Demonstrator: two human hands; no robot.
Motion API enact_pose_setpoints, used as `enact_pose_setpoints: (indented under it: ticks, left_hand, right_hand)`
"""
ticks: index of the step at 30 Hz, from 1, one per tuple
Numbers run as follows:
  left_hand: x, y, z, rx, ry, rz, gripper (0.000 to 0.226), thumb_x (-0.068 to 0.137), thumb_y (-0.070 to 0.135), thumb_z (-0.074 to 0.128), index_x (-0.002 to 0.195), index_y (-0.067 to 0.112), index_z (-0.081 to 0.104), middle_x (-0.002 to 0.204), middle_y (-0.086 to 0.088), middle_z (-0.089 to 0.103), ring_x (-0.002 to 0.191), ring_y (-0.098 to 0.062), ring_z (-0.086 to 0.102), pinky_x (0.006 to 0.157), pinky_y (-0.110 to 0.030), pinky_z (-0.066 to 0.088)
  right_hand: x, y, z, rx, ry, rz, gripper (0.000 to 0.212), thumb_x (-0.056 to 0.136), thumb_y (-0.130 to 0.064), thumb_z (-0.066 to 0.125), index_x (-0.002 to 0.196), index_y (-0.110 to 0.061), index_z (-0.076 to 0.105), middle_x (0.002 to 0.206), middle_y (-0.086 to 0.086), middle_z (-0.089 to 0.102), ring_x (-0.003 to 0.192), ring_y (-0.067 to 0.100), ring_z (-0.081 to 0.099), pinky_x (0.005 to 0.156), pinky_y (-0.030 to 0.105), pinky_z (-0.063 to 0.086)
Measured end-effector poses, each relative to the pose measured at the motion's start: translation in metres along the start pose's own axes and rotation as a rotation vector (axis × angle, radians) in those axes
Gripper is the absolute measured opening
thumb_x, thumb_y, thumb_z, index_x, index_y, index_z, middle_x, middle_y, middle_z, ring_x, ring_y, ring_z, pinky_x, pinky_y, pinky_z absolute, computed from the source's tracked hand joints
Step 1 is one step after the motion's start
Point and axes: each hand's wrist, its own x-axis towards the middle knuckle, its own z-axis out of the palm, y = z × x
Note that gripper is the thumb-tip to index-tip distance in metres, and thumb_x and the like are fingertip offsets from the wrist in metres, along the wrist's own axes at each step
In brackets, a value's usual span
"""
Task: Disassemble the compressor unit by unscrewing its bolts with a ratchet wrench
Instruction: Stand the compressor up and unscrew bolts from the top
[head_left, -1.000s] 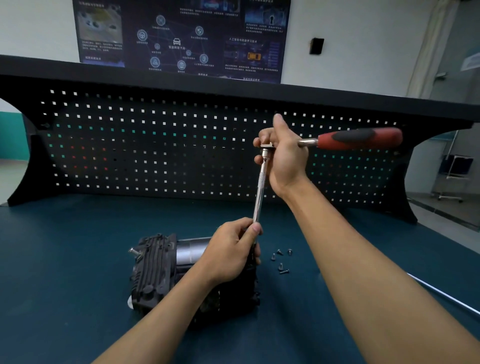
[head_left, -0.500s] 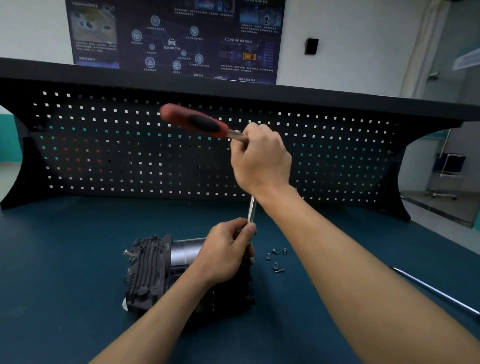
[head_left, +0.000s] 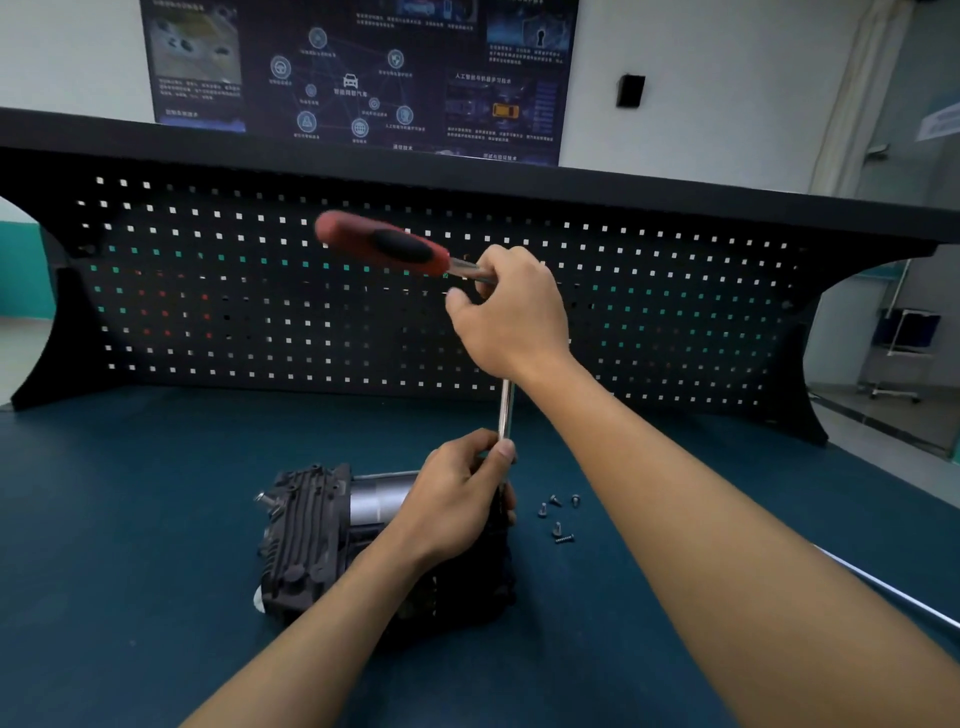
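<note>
Turning the ratchet wrench (head_left: 384, 245) is my job now. My right hand (head_left: 511, 312) grips its head, on top of the long metal bar (head_left: 505, 410). My left hand (head_left: 457, 499) curls its fingers (head_left: 501, 452) round the bar low down, right over the compressor unit (head_left: 311, 530) lying on the blue surface (head_left: 130, 519). I should hold the bar straight up, press down a little, and swing the wrench in short strokes so it does not slip.
</note>
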Motion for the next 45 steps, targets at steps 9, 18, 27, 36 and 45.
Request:
enact_pose_setpoints:
  ticks: [9, 18, 27, 36, 45]
  left_hand:
    - [-0.003, -0.001, -0.002, -0.017, -0.047, 0.054, 0.029, 0.106, 0.041, 0.036, 0.102, 0.023, 0.058, 0.074, -0.007, 0.071, 0.072, -0.02, 0.071, 0.068, -0.031, 0.055]
    - [-0.002, 0.002, 0.0, 0.018, -0.03, 0.041, 0.033, 0.104, 0.039, 0.04, 0.091, 0.012, 0.055, 0.072, -0.008, 0.071, 0.067, -0.021, 0.07, 0.064, -0.026, 0.053]
    - [0.0, 0.005, 0.001, 0.093, 0.005, 0.032, 0.039, 0.104, 0.038, 0.043, 0.086, 0.006, 0.055, 0.069, -0.008, 0.071, 0.059, -0.014, 0.068, 0.055, -0.016, 0.045]
    - [-0.004, 0.01, 0.001, 0.121, 0.029, 0.045, 0.04, 0.104, 0.041, 0.04, 0.083, 0.01, 0.054, 0.067, -0.004, 0.072, 0.064, -0.017, 0.071, 0.063, -0.027, 0.052]
    - [-0.004, 0.012, 0.002, 0.118, 0.052, 0.103, 0.051, 0.098, 0.009, 0.044, 0.052, 0.029, 0.045, 0.045, 0.013, 0.054, 0.041, 0.002, 0.048, 0.046, -0.009, 0.033]
  right_hand:
    - [-0.002, -0.007, -0.015, 1.2, -0.252, 0.228, 0.043, 0.09, -0.039, 0.057, 0.05, -0.025, 0.051, 0.068, -0.006, 0.051, 0.076, 0.011, 0.055, 0.061, 0.025, 0.039]
    - [0.001, 0.006, -0.023, 1.676, -0.367, 0.403, 0.06, 0.1, -0.044, 0.046, 0.046, -0.02, 0.032, 0.062, -0.003, 0.044, 0.069, 0.018, 0.052, 0.053, 0.024, 0.029]
    - [-0.001, -0.002, -0.02, 1.27, -0.164, 0.335, 0.047, 0.101, -0.028, 0.048, 0.054, -0.02, 0.046, 0.067, -0.004, 0.05, 0.073, 0.014, 0.055, 0.056, 0.025, 0.037]
    - [-0.01, -0.015, 0.006, 0.809, 0.06, -0.003, 0.047, 0.085, 0.008, 0.061, 0.057, -0.022, 0.038, 0.052, -0.015, 0.041, 0.05, 0.004, 0.041, 0.063, 0.025, 0.046]
    - [-0.028, -0.03, 0.018, -0.256, 0.235, -0.179, 0.017, 0.077, -0.013, 0.061, 0.093, -0.015, 0.057, 0.096, 0.001, 0.053, 0.084, 0.022, 0.045, 0.064, 0.033, 0.039]
